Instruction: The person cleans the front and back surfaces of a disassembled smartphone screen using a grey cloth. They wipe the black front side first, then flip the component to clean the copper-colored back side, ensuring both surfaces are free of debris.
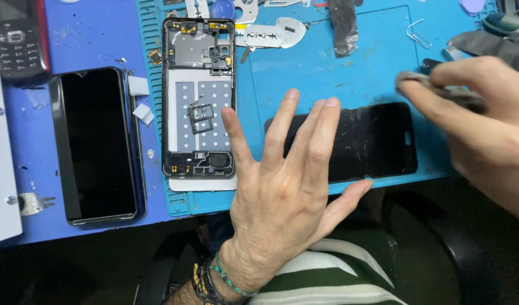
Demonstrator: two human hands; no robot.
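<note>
I see a blue mat point(327, 73) with a ribbed edge, under a black screen panel point(372, 141). The opened phone point(198, 96) shows a black frame and a grey, white-dotted plate. My right hand point(485, 130) holds a grey cloth point(440, 90); my left hand point(282, 186) wears green and black beaded bracelets point(214, 279). The shirt point(327, 277) is green-and-white striped.

One camera, worn on the person's head, looked steeply down and forward over the near edge of the counter point(33, 226). It sat close: the left hand point(282, 192) filled the middle of the view, fingers pointing away, and the right hand point(480, 124) came in from the right edge, blurred. Beyond the hands the view reached only to the far part of the blue mat point(327, 68); below them showed the person's lap.
</note>
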